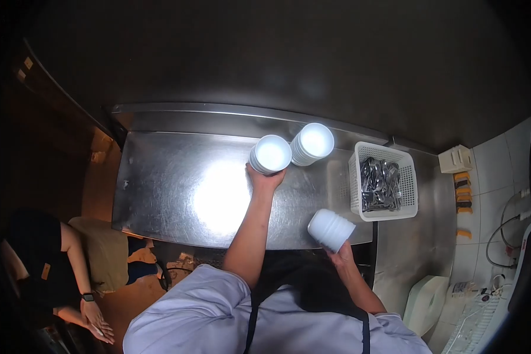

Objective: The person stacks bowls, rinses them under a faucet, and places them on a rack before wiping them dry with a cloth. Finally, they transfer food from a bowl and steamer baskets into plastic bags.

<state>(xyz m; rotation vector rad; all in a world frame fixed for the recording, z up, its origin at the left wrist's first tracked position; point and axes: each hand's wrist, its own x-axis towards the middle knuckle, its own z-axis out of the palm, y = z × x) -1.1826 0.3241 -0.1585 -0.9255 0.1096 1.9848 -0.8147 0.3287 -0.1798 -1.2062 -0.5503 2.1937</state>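
A stack of white bowls stands on the steel counter, and my left hand is wrapped round its near side. Just behind and to the right, touching or nearly so, is a second white stack. Near the counter's front edge my right hand grips a third, shorter stack of white bowls, which is tilted on its side. The fingers of my right hand are partly hidden by these bowls.
A white perforated basket holding metal cutlery stands at the right. Beyond it, a pale box and yellow-and-black objects are by the tiled wall. Another person is at the lower left.
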